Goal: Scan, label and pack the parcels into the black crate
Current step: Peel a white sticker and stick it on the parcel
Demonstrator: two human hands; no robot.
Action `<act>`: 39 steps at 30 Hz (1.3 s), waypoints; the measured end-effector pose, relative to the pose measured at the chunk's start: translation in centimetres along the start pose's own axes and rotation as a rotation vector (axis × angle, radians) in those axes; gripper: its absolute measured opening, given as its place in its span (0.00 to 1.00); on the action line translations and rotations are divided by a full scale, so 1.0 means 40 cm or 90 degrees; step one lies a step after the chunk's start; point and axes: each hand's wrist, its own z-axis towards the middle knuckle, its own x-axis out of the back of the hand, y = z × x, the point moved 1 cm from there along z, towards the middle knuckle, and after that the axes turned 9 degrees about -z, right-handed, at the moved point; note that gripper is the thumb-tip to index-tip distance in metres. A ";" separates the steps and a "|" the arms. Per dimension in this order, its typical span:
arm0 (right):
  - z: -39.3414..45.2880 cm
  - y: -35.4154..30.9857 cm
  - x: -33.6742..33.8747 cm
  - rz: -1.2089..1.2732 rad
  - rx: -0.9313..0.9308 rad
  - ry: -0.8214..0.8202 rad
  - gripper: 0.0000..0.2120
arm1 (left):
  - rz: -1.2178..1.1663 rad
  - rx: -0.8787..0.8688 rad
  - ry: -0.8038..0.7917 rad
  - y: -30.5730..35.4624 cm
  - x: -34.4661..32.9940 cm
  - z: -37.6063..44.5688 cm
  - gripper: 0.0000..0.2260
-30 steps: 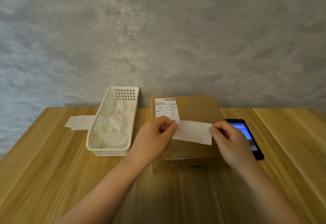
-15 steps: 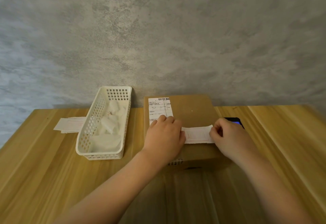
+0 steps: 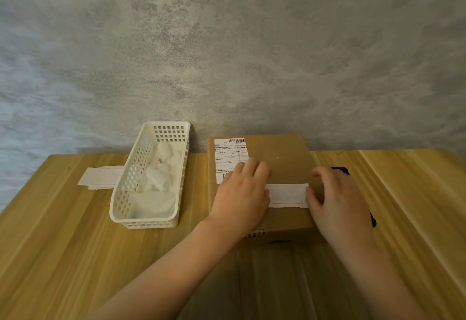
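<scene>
1. Head view, parcel: a brown cardboard box (image 3: 262, 181) lies flat on the pale wooden tabletop (image 3: 63, 231), close to the grey mottled wall. We judge it sits square to the person so its top face can take a sticker.
2. A printed white shipping label with barcodes (image 3: 228, 154) occupies the box's far-left corner. A second, narrow white label strip (image 3: 287, 195) lies across the top face nearer us.
3. Left hand (image 3: 243, 193): palm down on the box, fingers straight and together, covering the strip's left end. We read this as pressing it flat.
4. Right hand (image 3: 338, 201): rests at the strip's right end, fingers loosely bent and slightly apart, thumb touching the strip's edge. Whether it pins or merely steadies, we cannot tell.
5. Step, in our judgement: labelling. Smoothing outward from both ends would keep the strip from creasing.
6. A black smartphone (image 3: 345, 171), mostly hidden behind the right hand, lies just right of the box, likely kept within reach for scanning.
7. Left of the box stands a white perforated plastic basket (image 3: 126, 193) holding crumpled white backing papers (image 3: 161, 181); beyond it lie flat white paper slips (image 3: 99, 177).
8. No black crate shows, so packing is not yet done.
</scene>
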 end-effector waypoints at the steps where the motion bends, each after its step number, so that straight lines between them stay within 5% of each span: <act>1: -0.007 0.003 -0.003 0.033 0.038 0.009 0.14 | 0.013 -0.041 -0.015 -0.003 -0.004 -0.002 0.11; 7: -0.046 0.020 -0.028 0.039 0.208 -0.148 0.24 | 0.014 -0.134 -0.076 -0.038 -0.023 -0.054 0.16; 23: -0.055 0.016 -0.041 0.250 -0.065 -0.100 0.15 | 0.137 -0.078 -0.200 -0.046 0.011 -0.119 0.36; 32: -0.086 0.071 -0.045 0.475 -0.194 -0.085 0.17 | -0.182 0.108 0.016 -0.097 0.046 -0.178 0.30; 39: -0.109 0.070 -0.052 0.567 -0.221 -0.189 0.21 | -0.325 0.296 0.053 -0.101 0.019 -0.220 0.27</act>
